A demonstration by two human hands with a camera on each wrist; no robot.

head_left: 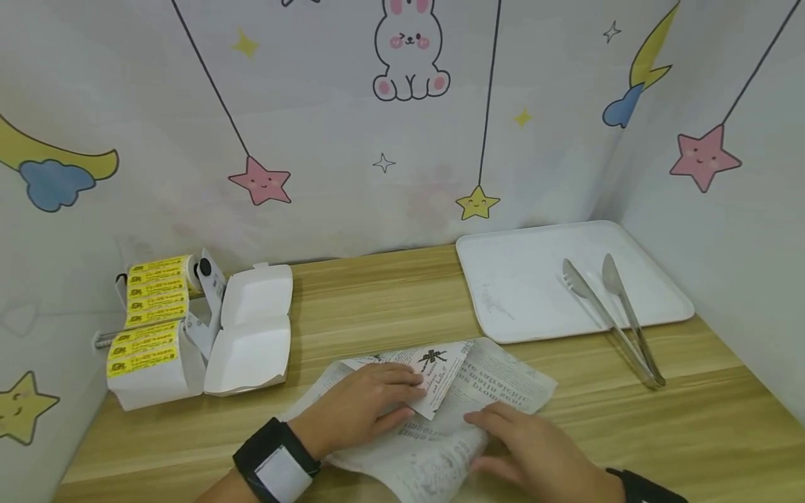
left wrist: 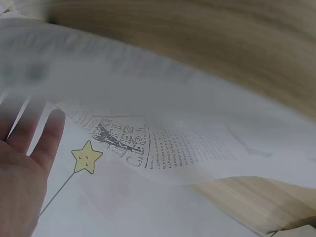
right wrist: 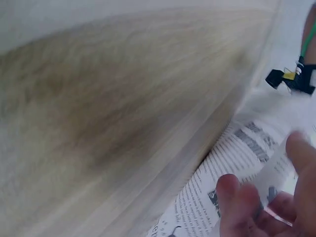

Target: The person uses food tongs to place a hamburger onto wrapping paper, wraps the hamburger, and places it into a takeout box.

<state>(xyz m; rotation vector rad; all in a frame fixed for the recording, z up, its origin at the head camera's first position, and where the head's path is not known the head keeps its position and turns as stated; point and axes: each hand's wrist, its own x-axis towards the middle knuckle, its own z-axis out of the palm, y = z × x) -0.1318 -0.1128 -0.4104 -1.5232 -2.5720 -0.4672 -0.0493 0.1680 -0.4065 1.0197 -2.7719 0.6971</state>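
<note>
A sheet of newsprint-patterned wrapping paper (head_left: 434, 447) lies on the wooden table in front of me, its far corner folded over into a pointed flap (head_left: 449, 374). My left hand (head_left: 371, 402) rests on this flap with its fingers stretched out. In the left wrist view, the fingers of the left hand (left wrist: 29, 143) are straight beside the raised, blurred sheet. At the paper's right side is my right hand (head_left: 534, 447), thumb and fingers apart. The right wrist view shows the right hand (right wrist: 269, 202) with loosely bent fingers over the printed paper (right wrist: 197, 197).
A white tray (head_left: 516, 293) stands at the back right, with metal tongs (head_left: 619, 321) lying across its front edge. At the left, a label dispenser (head_left: 157, 328) with yellow labels sits beside an opened white clamshell box (head_left: 251, 353). A patterned curtain (head_left: 339, 126) hangs behind the table.
</note>
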